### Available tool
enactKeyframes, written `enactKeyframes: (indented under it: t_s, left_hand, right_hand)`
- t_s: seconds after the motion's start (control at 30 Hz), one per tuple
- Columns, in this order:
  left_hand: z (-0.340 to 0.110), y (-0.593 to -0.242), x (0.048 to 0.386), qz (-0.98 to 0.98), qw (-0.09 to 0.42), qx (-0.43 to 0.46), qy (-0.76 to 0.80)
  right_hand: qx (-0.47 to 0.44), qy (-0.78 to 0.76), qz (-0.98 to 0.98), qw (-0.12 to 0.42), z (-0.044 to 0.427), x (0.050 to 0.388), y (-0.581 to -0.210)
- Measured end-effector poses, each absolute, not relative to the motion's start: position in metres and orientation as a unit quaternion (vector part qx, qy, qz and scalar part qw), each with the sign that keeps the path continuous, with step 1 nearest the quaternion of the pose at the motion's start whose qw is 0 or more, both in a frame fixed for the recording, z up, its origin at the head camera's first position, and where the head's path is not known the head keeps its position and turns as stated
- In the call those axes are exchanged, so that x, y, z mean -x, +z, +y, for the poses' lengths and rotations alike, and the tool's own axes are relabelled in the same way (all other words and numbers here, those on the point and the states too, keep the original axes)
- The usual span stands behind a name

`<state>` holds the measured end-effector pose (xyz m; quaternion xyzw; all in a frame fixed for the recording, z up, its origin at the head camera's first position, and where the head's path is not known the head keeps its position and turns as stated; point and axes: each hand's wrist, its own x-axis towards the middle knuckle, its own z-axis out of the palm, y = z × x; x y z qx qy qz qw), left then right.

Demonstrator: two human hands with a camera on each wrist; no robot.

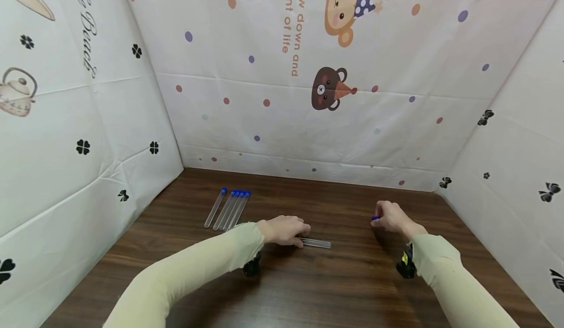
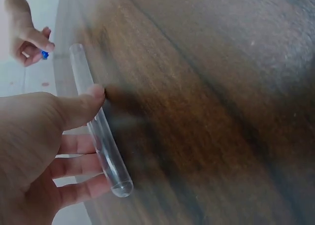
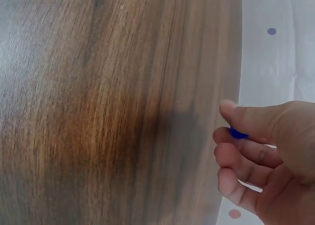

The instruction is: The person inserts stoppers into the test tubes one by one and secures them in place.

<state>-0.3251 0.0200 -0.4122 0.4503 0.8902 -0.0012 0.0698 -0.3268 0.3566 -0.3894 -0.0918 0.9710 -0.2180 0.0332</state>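
My left hand (image 1: pixel 286 230) grips a clear test tube (image 1: pixel 316 243) near the middle of the table. In the left wrist view the thumb and fingers pinch the tube (image 2: pixel 112 158), its rounded end toward the camera and its far end uncapped. Over to the right, my right hand (image 1: pixel 392 217) pinches a small blue cap (image 1: pixel 375 218) between thumb and index finger. The right wrist view shows that blue cap (image 3: pixel 238 133) partly hidden by the fingers. A gap separates the two hands.
Several clear tubes with blue caps (image 1: pixel 233 209) lie side by side at the back left of the dark wood table (image 1: pixel 308 289). White printed cloth (image 1: pixel 282 122) walls the table at the back, left and right.
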Motion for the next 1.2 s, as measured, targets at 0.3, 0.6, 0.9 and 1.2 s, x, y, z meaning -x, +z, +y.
enactKeyframes:
  t_s: [0.3,0.6,0.9,1.2]
  left_hand:
    - [0.023,-0.417,0.326,0.901,0.054,-0.431,0.009]
    - [0.015,-0.394,0.335,0.903,0.026,-0.424,0.065]
    - [0.010,-0.383,0.350,0.915,-0.040,-0.400,0.032]
    - [0.003,-0.372,0.361,0.925,-0.060,-0.374,0.038]
  right_hand:
    - [0.099,-0.278,0.954,0.051,0.344,0.327,-0.388]
    - [0.110,-0.315,0.942,0.048,0.328,0.329,-0.375]
    - [0.136,-0.319,0.937,0.047,0.311,0.334,-0.360]
    - [0.131,-0.351,0.927,0.022,0.295,0.336,-0.354]
